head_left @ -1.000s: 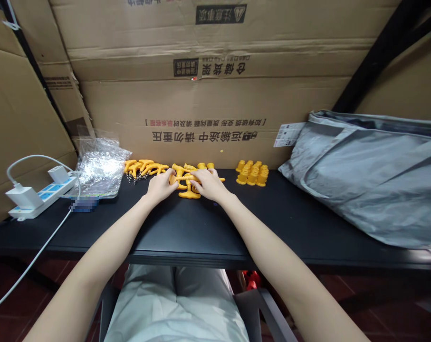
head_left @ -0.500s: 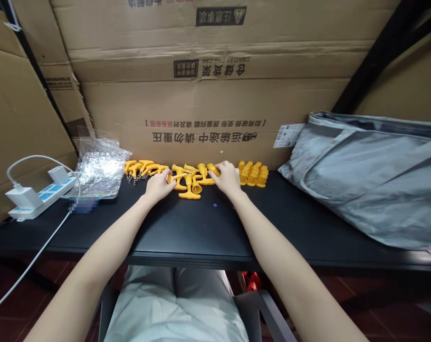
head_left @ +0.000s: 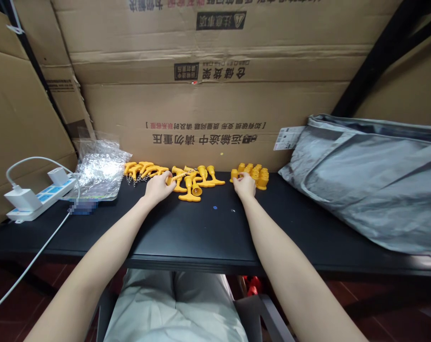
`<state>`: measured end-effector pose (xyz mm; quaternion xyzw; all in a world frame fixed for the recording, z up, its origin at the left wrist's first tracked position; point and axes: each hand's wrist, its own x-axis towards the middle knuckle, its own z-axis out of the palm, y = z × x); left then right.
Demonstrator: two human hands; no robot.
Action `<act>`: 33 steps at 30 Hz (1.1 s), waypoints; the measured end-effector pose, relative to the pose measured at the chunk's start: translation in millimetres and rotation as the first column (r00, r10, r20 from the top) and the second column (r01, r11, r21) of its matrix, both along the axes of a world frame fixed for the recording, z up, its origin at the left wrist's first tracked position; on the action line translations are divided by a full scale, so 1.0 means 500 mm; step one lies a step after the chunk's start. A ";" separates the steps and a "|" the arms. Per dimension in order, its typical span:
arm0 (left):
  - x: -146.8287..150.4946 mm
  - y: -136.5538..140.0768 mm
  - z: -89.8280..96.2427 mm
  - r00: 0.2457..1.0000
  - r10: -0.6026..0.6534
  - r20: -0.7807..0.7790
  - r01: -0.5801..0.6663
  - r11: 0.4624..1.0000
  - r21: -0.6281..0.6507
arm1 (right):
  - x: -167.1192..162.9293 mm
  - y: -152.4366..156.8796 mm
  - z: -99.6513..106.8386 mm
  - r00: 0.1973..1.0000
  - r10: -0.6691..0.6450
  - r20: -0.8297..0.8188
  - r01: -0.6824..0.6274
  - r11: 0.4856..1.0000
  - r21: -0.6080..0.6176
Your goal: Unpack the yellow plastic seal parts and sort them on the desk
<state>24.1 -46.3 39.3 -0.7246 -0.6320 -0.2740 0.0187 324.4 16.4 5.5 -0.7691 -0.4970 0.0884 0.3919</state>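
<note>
My left hand is closed round the yellow handle of a corkscrew, whose spiral points to the right. My right hand has its fingers closed on a yellow bell-shaped cap at the left end of a block of similar upright caps. Between the hands lie several yellow T-handled corkscrews with caps on them, some upright and some on their sides. Left of my left hand is a group of corkscrews with bare metal spirals.
A clear plastic bag and a white power strip with plugs and a cable lie on the left. The large grey bag takes up the right side of the black table. Cardboard stands along the back.
My right hand has let go of a capped corkscrew, now standing upright in the middle group, and moved right to the caps. My left hand still holds its corkscrew in nearly the same place.
</note>
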 end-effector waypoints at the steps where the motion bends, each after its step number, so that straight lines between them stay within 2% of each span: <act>1: 0.000 0.000 0.000 1.000 0.002 0.005 -0.002 1.000 0.000 | -0.001 -0.001 0.001 1.000 -0.012 0.003 0.012 1.000 -0.003; 4: -0.003 0.003 -0.002 0.999 0.012 0.029 -0.012 1.000 0.007 | -0.005 -0.004 0.002 0.998 -0.030 0.048 0.031 0.999 -0.027; 8: -0.018 0.015 0.001 0.995 0.024 0.097 -0.031 0.996 0.080 | -0.015 -0.005 0.003 0.990 0.035 0.135 -0.019 0.993 -0.119; 13: -0.049 0.042 0.017 0.945 0.059 0.321 -0.109 0.984 0.143 | -0.018 -0.001 0.000 0.974 0.104 0.203 -0.062 0.977 -0.204; 15: -0.062 0.057 0.022 0.910 0.046 0.412 -0.103 0.988 0.115 | -0.016 0.002 -0.002 0.969 0.115 0.217 -0.067 0.974 -0.218; 17: -0.077 0.077 0.022 0.899 0.006 0.437 -0.061 0.992 0.113 | -0.014 0.006 -0.005 0.965 0.119 0.233 -0.065 0.972 -0.225; 21: -0.110 0.123 0.011 0.965 -0.082 0.249 0.040 0.984 0.172 | -0.011 0.013 -0.013 0.959 0.110 0.262 -0.049 0.973 -0.227; 24: -0.134 0.152 -0.003 0.998 -0.061 0.007 0.061 0.995 0.078 | -0.009 0.016 -0.018 0.956 0.100 0.278 -0.041 0.977 -0.209; 27: -0.150 0.173 -0.018 0.980 -0.013 -0.196 0.008 1.000 -0.027 | -0.010 0.015 -0.017 0.954 0.093 0.285 -0.034 0.978 -0.206; 33: -0.162 0.203 -0.046 0.951 0.099 -0.294 -0.146 0.979 -0.144 | -0.017 0.005 -0.005 0.961 0.109 0.255 -0.053 0.975 -0.216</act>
